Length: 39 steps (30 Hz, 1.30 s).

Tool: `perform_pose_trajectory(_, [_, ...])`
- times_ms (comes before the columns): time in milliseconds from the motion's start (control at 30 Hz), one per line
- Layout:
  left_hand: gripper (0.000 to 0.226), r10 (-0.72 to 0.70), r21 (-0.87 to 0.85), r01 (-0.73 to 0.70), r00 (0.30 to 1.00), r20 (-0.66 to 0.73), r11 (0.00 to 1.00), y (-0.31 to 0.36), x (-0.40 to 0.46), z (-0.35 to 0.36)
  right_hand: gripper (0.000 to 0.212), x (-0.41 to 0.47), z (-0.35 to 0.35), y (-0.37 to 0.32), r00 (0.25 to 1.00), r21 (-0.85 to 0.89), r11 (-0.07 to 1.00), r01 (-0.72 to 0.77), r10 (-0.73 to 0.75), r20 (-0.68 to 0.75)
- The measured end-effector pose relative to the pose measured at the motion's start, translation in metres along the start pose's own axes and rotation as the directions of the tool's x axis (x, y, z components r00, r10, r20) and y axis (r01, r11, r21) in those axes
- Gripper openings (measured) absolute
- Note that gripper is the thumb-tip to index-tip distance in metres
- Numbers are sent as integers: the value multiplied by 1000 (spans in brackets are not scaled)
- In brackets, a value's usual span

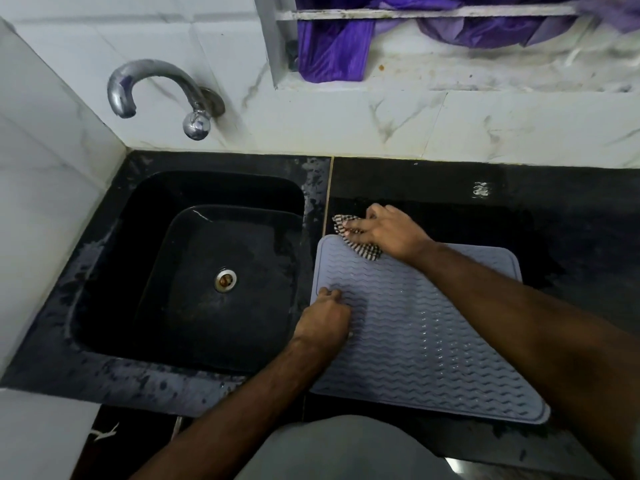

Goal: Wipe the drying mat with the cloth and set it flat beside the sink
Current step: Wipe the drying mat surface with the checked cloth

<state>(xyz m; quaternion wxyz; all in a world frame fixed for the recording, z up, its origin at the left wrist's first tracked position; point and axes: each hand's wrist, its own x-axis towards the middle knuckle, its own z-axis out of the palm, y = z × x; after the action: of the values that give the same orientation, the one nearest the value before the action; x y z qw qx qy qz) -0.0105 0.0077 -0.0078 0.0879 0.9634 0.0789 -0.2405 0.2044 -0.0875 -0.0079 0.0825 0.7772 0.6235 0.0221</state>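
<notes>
Mat (415,334) flat on wet black counter (571,237)

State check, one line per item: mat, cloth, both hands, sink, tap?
mat: flat on the counter, right of the sink, wet sheen
cloth: bunched, pressed on mat's far left corner
right hand: on the cloth, pressing it down
left hand: fingers curled, resting on mat's left edge
sink: empty, no standing water
tap: no water running
</notes>
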Motion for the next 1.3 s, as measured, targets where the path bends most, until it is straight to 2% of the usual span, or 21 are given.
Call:
perform_pose_trajectory(67, [38, -1, 5, 1, 1000, 3, 1000, 1, -1, -2, 58, 4, -10, -7, 994, 4, 997, 76, -76, -83])
perform_pose_trajectory(133, [38, 3, 31, -3, 1000, 0, 1000, 2, 0, -2, 57, 2, -13, -28, 974, 92, 983, 159, -141, -176])
perform_pose_trajectory(200, [39, -10, 32, 11, 1000, -12, 999, 3, -1, -1, 49, -6, -1, -55, 960, 89, 963, 256, -242, -142])
perform_pose_trajectory(233, [41, -10, 26, 10, 1000, -16, 1000, 3, -1, 0, 44, -12, 8, -64, 954, 38, 956, 292, -288, -77])
perform_pose_trajectory(333, [43, 9, 20, -9, 1000, 1, 1000, 3, -2, 1, 45, -20, 22, -55, 964, 151, 953, 262, -266, 4])
perform_pose_trajectory(433, [42, 13, 27, -14, 999, 31, 1000, 3, -1, -2, 48, -19, 15, -37, 969, 42, 970, 241, -239, -57])
perform_pose_trajectory(500, [42, 12, 27, -13, 999, 37, 1000, 3, 1, -3, 56, -15, 7, -28, 988, 77, 986, 145, -141, -57])
perform_pose_trajectory(633, [40, 11, 13, -11, 1000, -3, 1000, 1, -1, -1, 54, -25, -10, -14, 985, 58, 992, -111, 117, -124])
perform_pose_trajectory(767, [42, -3, 4, 3, 1000, -8, 1000, 1, 3, -1, 70, -68, -13, -10, 899, 411, 869, -276, 384, -208])
perform_pose_trajectory(800, [42, -9, 6, 9, 1000, -8, 1000, 2, 5, -1, 72, -78, -13, -16, 863, 537, 790, -296, 462, -203])
perform_pose_trajectory(833, [45, -18, 7, 18, 1000, -6, 1000, 3, 7, -1, 72, -86, -12, -23, 818, 680, 663, -313, 551, -162])
perform_pose_trajectory(867, [48, -31, 1, 31, 1000, -4, 1000, 3, 7, -1, 68, -92, -11, -31, 764, 817, 474, -327, 642, -67])
perform_pose_trajectory(933, [57, -65, -40, 65, 998, -16, 997, 7, 7, 1, 49, -101, -9, -47, 620, 941, -34, -336, 744, 249])
perform_pose_trajectory(967, [58, -81, -63, 78, 996, -47, 995, 8, 6, 2, 41, -103, -7, -53, 559, 903, -285, -322, 712, 425])
perform_pose_trajectory(1000, [56, -83, -76, 76, 992, -92, 994, 8, 4, 3, 35, -105, -3, -59, 514, 830, -470, -300, 654, 556])
perform_pose_trajectory(1033, [53, -70, -80, 59, 986, -150, 995, 7, 3, 4, 32, -108, -1, -62, 469, 772, -571, -280, 620, 629])
perform_pose_trajectory(1100, [50, 0, -61, -17, 965, -260, 998, 4, 3, 7, 25, -113, -2, -60, 385, 721, -659, -213, 622, 682])
perform_pose_trajectory(1133, [51, 45, -48, -61, 958, -285, 997, 3, 4, 9, 25, -116, -5, -57, 382, 685, -714, -143, 599, 704])
perform_pose_trajectory(1167, [53, 83, -53, -101, 956, -283, 993, 3, 5, 11, 35, -119, -8, -53, 424, 626, -777, -73, 544, 724])
perform_pose_trajectory(1233, [60, 120, -82, -143, 964, -238, 986, 4, 7, 17, 56, -123, -15, -45, 563, 524, -852, 0, 433, 704])
perform_pose_trajectory(1300, [68, 138, -76, -158, 966, -218, 985, 3, 7, 21, 53, -123, -20, -41, 684, 546, -833, -88, 348, 641])
